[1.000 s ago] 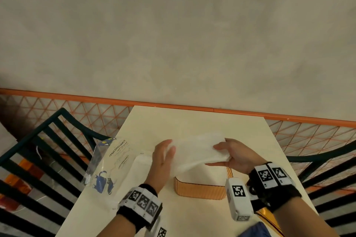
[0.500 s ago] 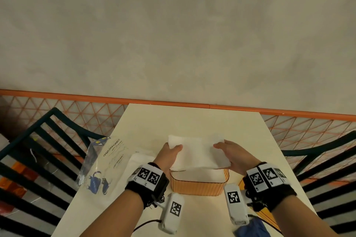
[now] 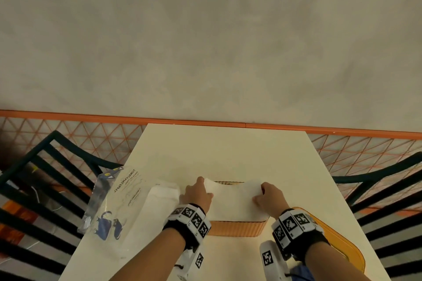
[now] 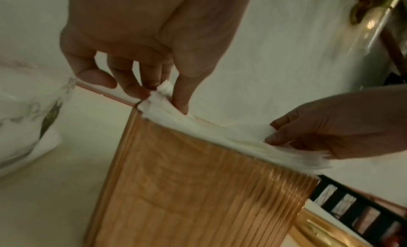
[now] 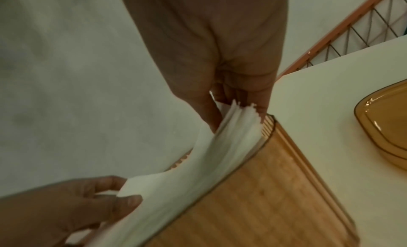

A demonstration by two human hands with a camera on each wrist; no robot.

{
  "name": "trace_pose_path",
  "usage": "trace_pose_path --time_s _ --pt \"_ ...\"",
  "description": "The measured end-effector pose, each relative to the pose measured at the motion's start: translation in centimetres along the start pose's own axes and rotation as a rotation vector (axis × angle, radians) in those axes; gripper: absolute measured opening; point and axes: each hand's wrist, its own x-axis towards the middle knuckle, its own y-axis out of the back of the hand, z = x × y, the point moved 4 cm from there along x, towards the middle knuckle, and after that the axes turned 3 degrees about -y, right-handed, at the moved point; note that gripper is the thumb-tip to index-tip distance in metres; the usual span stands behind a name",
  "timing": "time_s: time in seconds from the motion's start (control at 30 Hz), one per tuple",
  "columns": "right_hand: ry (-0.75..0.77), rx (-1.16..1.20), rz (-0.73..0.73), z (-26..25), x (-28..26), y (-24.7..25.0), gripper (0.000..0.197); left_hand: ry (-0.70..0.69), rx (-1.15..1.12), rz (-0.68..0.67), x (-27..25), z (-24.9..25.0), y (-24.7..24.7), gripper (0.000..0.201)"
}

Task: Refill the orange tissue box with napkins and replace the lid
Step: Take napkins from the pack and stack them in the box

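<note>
Both of my hands are on the stack of napkins [image 3: 233, 201] at the mouth of the orange box [image 3: 237, 228]: my left hand [image 3: 198, 196] pinches the stack's left end between thumb and curled fingers [image 4: 132, 87], and my right hand [image 3: 269, 199] pinches the right end the same way, its fingers [image 5: 262, 101] reaching down past the box's rim. Largest under me is the pale table [image 3: 219, 155], pushed against a grey wall [image 3: 205, 41] with an orange strip and orange lattice along its foot, and dark slatted chairs [image 3: 45, 189] stand at either side. On the table the ribbed orange box sits between my wrists, near the front edge. The white stack lies across its open top, covering most of the opening, with only a dark sliver of the far rim showing beyond it. In the wrist views the stack sags in the middle, and its edges fan out over the near wall of the box [image 4: 198, 190]. To the left of my left hand lies a clear plastic wrapper [image 3: 114, 201] with blue printing and more white napkins inside, just beside the box. Off to the right, by my right wrist, the orange lid [image 3: 338, 242] lies flat on the table, apart from the box.
</note>
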Motion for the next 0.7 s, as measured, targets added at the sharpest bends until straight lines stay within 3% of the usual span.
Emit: trace_pose_path --time_s 0.13,0.27,0.33,0.4,0.47,0.57,0.7 --pt "0.035 0.055 0.056 -0.1 -0.4 -0.3 0.006 -0.054 -0.001 0.034 -0.4 0.4 0.2 0.050" --pt "0.130 -0.033 0.108 -0.3 -1.4 0.1 0.042 -0.272 0.206 0.113 -1.1 1.0 1.0 0.050" --pt "0.279 -0.193 0.176 -0.9 -2.5 0.5 0.058 -0.430 0.318 0.152 -1.5 1.2 1.3 0.050" --pt "0.437 -0.318 0.217 -1.4 -3.4 0.7 0.065 -0.561 0.429 0.095 -1.9 1.3 1.2 0.050" --pt "0.532 -0.398 0.128 -1.5 -3.5 0.2 0.065 -0.629 0.551 0.006 -2.2 1.2 1.1 0.051" --pt "0.479 -0.476 -0.070 -0.9 -2.6 -0.7 0.067 -0.585 0.646 -0.118 -1.8 1.0 0.8 0.058" --pt "0.442 -0.605 -0.166 -0.5 -1.3 -1.4 0.074 -0.507 0.710 -0.236 -1.2 1.2 -0.3 0.066"
